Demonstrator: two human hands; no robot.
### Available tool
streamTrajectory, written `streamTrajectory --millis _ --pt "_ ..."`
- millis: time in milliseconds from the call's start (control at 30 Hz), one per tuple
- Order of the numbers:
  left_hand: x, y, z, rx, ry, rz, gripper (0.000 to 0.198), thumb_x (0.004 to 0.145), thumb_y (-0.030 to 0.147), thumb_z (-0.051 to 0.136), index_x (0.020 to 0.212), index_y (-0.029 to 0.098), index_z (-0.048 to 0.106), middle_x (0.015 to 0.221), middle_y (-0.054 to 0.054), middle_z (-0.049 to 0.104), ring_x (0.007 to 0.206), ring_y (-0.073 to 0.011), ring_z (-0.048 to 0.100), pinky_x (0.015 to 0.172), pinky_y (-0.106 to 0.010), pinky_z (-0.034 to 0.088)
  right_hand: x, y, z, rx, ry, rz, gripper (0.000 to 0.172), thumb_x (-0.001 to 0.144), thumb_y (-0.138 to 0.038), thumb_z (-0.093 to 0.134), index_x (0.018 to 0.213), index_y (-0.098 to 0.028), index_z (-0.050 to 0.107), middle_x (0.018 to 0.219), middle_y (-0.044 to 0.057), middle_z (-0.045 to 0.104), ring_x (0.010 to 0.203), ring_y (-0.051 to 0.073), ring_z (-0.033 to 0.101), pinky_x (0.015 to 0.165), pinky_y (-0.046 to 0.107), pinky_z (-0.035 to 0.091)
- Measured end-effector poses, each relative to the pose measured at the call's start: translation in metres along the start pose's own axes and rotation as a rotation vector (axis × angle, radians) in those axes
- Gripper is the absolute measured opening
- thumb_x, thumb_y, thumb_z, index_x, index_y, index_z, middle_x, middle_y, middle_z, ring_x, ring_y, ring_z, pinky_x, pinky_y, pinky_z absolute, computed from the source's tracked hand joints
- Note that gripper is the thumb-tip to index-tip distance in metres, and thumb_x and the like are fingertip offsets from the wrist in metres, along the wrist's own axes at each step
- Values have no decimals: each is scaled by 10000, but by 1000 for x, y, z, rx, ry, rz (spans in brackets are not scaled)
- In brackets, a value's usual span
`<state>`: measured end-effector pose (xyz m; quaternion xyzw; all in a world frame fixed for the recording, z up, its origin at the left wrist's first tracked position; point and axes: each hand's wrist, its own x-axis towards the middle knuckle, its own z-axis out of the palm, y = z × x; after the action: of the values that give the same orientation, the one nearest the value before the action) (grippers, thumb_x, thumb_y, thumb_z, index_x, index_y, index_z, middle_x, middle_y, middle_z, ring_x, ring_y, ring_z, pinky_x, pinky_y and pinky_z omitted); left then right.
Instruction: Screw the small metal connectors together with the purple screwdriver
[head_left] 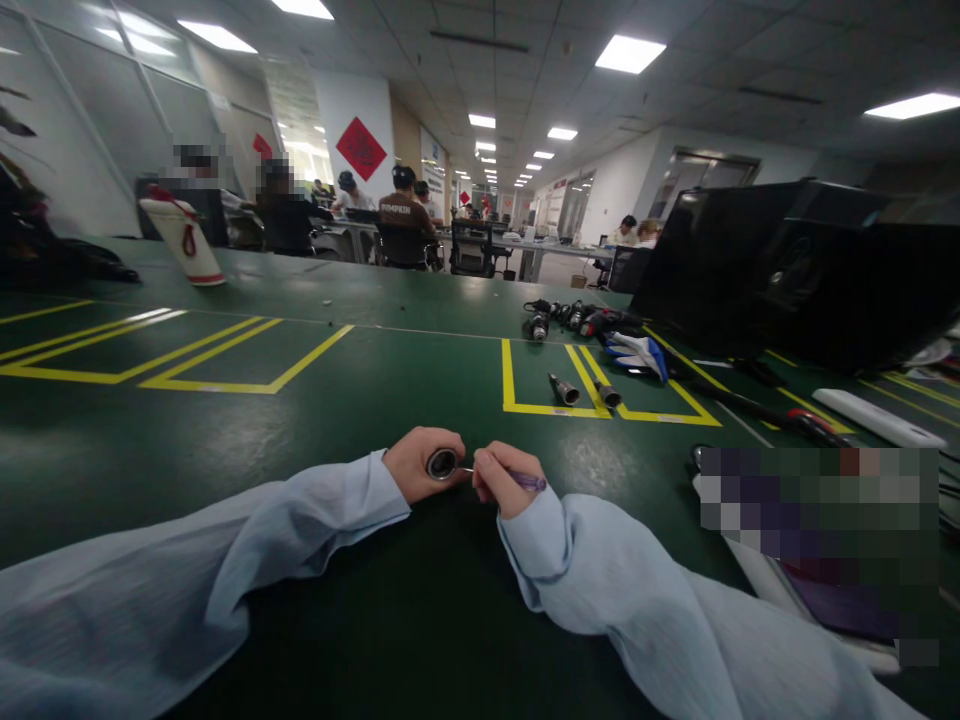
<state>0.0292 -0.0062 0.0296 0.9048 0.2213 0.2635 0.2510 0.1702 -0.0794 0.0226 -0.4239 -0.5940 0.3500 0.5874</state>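
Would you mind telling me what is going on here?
A person's left hand holds a round, hollow metal part, its open end facing the camera. The right hand holds a slim tool with a purple handle, its metal shaft pointing toward that part. Beyond, two grey metal pieces lie on the green table, among yellow tape lines.

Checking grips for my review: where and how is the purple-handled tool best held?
Probably by its purple handle, from the person's right: the thicker handle points that way, where the right hand holds the tool, while the slim shaft runs left to the metal cylinder in the left hand, offering little to grasp.
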Motion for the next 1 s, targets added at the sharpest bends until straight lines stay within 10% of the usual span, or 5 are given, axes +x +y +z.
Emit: streamTrajectory --millis 233,567,1000 --pt "-1 2 0 -87 48 -57 132 667 222 529 594 131 468 549 28 470 495 -69 440 469 -169 353 10 11 0 486 -111 238 337 696 -446 549 530 -159 489 400 -37 490 337 59 393 346 183 287" --pt "-1 -1 -2 184 73 -108 136 661 226 512 567 144 457 525 32 463 494 -83 434 465 -179 331 -1 2 5 15 -14 64 326 756 -385 487 520 -160 503 396 -40 460 367 59 401 406 195 325" --pt "-2 1 -1 -29 136 -122 153 657 257 536 589 137 469 539 32 461 492 -74 422 468 -179 345 6 2 0 428 -186 234 330 715 -451 539 566 -167 463 373 -52 492 299 49 365 314 171 263"
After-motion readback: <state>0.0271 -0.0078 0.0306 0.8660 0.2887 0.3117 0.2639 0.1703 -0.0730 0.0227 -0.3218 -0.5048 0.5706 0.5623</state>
